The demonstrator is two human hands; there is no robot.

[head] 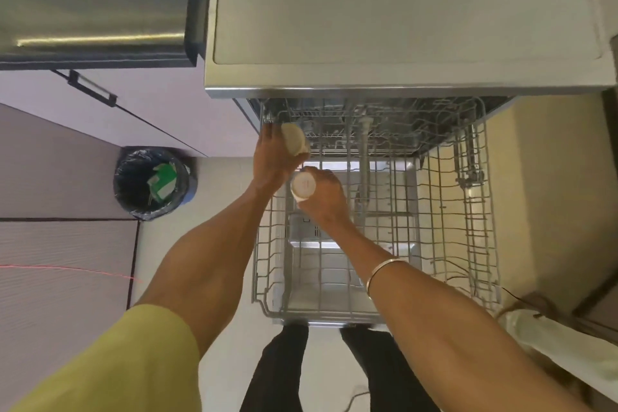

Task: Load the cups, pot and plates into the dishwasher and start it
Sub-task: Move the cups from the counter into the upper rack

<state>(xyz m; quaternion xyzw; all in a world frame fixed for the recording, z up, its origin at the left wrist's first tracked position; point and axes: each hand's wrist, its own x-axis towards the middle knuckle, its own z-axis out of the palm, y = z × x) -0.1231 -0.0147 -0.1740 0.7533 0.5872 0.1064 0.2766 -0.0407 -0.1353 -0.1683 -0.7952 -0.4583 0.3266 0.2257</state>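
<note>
Both hands' grips curl round cups (left [272,157], right [322,197]).

This is a kitchen: a dishwasher [368,90] stands open under a steel counter [401,10], its wire rack [451,211] pulled out near us, pale cabinets [150,110] to the left, a lined bin [153,182] on the floor.

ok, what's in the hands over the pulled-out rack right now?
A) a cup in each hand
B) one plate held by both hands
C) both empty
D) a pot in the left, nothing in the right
A: the left hand grips a pale cup at the rack's far left, and the right hand holds a second cup just nearer the camera.
</note>
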